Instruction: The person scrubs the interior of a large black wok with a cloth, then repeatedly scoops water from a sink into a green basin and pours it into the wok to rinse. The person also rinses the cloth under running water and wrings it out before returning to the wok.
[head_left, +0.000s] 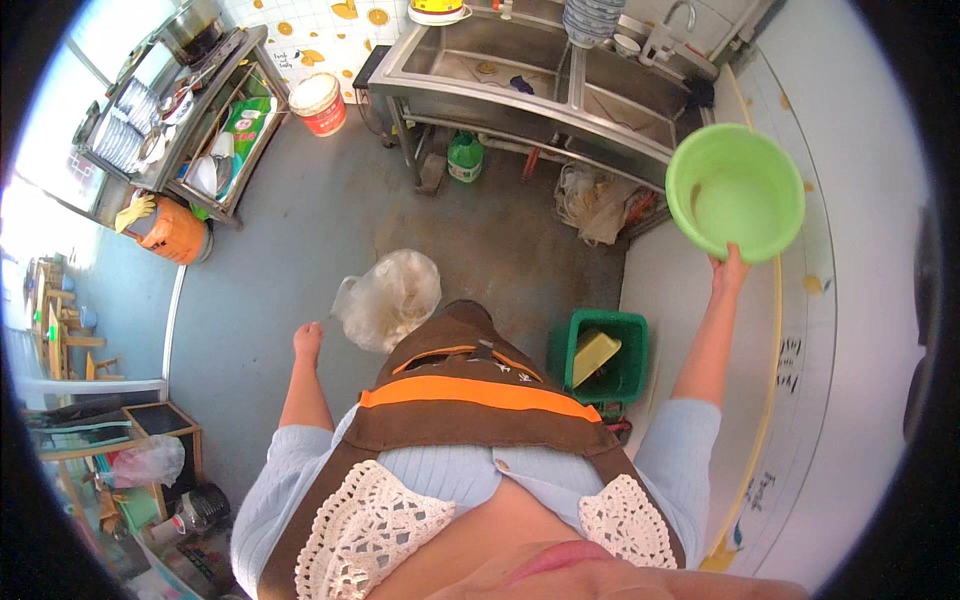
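My right hand (730, 268) grips the near rim of a light green plastic basin (746, 199), which it holds out at the right, by the wall and in front of the sink's right end. The inside of the basin faces up, with a small brown mark on its wall. At the left, my left hand (308, 339) hangs over the floor with its fingers curled in; nothing shows in it. Near it, a translucent plastic bag (390, 300) with pale contents lies on the floor before me.
A two-basin steel sink (480, 94) spans the far side, with stacked bowls (592, 22) at its back. A green bin (641, 352) stands at my right. White-and-red bucket (319, 105), orange-covered bucket (176, 232) and a metal shelf of dishes (172, 161) stand at the left.
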